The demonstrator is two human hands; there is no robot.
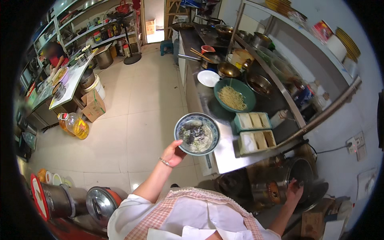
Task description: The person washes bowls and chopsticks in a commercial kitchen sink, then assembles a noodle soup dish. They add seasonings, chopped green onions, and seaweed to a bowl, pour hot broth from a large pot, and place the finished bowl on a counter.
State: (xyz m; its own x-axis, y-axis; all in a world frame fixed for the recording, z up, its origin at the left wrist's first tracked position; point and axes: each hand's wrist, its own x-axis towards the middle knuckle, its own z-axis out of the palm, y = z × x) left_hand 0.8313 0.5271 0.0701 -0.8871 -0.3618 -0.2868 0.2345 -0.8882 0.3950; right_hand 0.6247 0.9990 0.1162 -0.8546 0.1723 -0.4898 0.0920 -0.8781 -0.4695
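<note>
My left hand holds a blue-patterned bowl by its near-left rim, thumb on the edge. Dark flakes, green bits and pale food in liquid lie in the bowl. At the lower right my right hand is at a large steel pot; its fingers are around something dark, perhaps a lid knob or handle, too blurred to tell. Right of the bowl, on the steel counter, stand two seasoning boxes with white and pale contents. Behind them is a green basin of noodles.
A white plate, steel bowls and pans stand along the counter under a shelf rail. Oil bottles and a cardboard box are on the floor at left. A person is at the far-left table. Lidded pots stand lower left.
</note>
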